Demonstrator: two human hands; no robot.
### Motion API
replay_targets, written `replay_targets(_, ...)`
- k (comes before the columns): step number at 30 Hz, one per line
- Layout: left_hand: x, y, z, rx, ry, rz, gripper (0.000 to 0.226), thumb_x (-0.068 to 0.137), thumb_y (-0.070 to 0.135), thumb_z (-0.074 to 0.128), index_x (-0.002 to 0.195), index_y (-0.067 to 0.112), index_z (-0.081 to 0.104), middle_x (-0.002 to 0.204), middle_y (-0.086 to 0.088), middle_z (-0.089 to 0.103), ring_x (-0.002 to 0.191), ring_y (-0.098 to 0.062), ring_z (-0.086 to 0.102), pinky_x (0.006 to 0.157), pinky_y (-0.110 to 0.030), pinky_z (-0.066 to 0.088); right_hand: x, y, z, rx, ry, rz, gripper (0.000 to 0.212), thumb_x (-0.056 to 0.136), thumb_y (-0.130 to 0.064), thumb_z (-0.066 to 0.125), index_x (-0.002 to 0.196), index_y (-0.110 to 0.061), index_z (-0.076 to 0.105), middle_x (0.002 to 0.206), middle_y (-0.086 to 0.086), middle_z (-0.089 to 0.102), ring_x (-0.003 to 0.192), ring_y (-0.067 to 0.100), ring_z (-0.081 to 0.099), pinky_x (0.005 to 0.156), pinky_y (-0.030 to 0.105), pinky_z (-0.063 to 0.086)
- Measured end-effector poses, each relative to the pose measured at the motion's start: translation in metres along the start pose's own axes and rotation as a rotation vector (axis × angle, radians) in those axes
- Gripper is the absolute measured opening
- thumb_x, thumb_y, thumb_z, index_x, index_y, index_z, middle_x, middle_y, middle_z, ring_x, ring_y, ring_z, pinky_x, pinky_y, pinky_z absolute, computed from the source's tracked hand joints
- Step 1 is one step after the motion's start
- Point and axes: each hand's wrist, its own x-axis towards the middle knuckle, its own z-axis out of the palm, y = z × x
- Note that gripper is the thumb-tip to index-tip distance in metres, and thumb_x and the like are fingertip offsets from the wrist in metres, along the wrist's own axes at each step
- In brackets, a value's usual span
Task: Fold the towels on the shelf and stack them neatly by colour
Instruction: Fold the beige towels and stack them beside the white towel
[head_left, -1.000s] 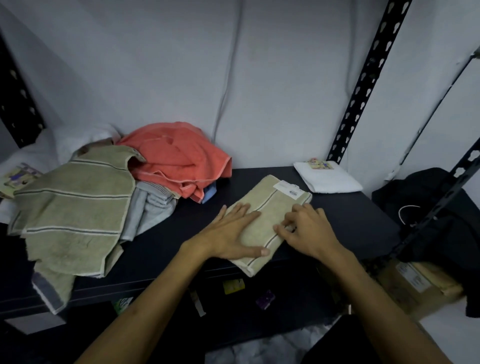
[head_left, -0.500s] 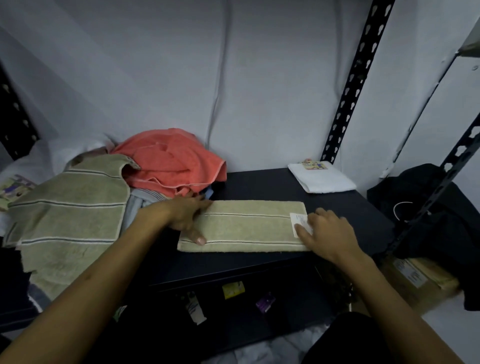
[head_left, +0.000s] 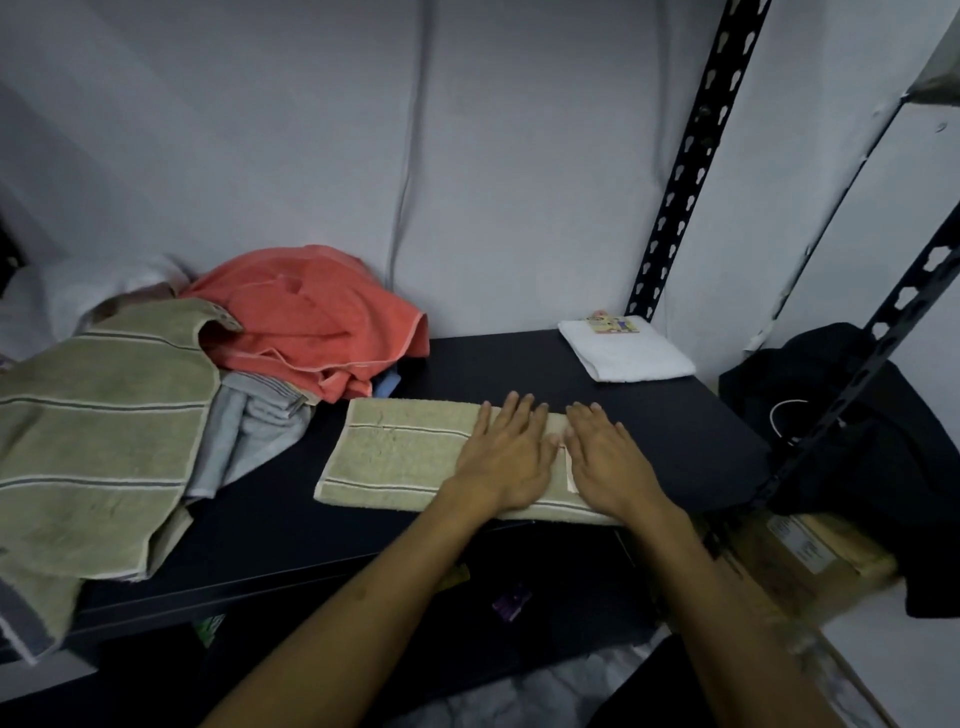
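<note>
Both hands lie palm-down and side by side on the right-hand part of a folded olive striped towel (head_left: 415, 457). The left hand (head_left: 506, 457) and the right hand (head_left: 605, 460) each present a flat, spread grip: fingers extended and apart, closed on nothing, pressing the cloth against the black shelf (head_left: 519, 364). A white label (head_left: 569, 470) shows in the narrow gap between the two hands.

The towel forms a long strip near the shelf's front edge; its long axis runs left to right, so the free length extends leftward from the left hand, which is the nearer hand to that uncovered end. The right end lies under and just beyond the right hand. A further fold would probably bring one end across the other along this axis.

Beyond the right hand, toward the back corner and well apart from the strip, rests a folded white towel (head_left: 626, 353). To the left of the left hand sits the unfolded heap: a coral towel (head_left: 306, 312) at the back, a grey towel (head_left: 254, 421) below it, and a second olive striped towel (head_left: 98, 441) draped over the shelf's front edge. Most of the task appears to remain.
</note>
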Motion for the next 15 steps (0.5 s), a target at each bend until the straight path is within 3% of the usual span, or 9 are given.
replay_targets(8, -0.042, -0.101, -0.029, 0.042, -0.013, -0.213, 0.073, 0.102, 0.064, 0.009, 0.162, 0.025, -0.005, 0.169, 0.005, -0.012, 0.154, -0.011, -0.017, 0.125, -0.042, -0.011, 0.018, 0.009, -0.005, -0.017, -0.068, -0.050, 0.053, 0.110, -0.033, 0.019, 0.159, -0.014, 0.020, 0.167, -0.001, 0.016, 0.154, 0.016, 0.008, 0.124, 0.039, 0.007)
replay_targets(15, -0.073, -0.152, -0.046, 0.052, -0.036, -0.300, 0.073, 0.103, 0.062, 0.011, 0.162, 0.023, -0.008, 0.169, 0.005, -0.010, 0.155, -0.012, -0.010, 0.125, -0.039, -0.008, 0.029, 0.013, -0.011, -0.016, -0.104, -0.084, 0.052, 0.110, -0.032, 0.022, 0.158, -0.013, 0.022, 0.166, 0.001, 0.018, 0.154, 0.016, 0.011, 0.123, 0.035, 0.011)
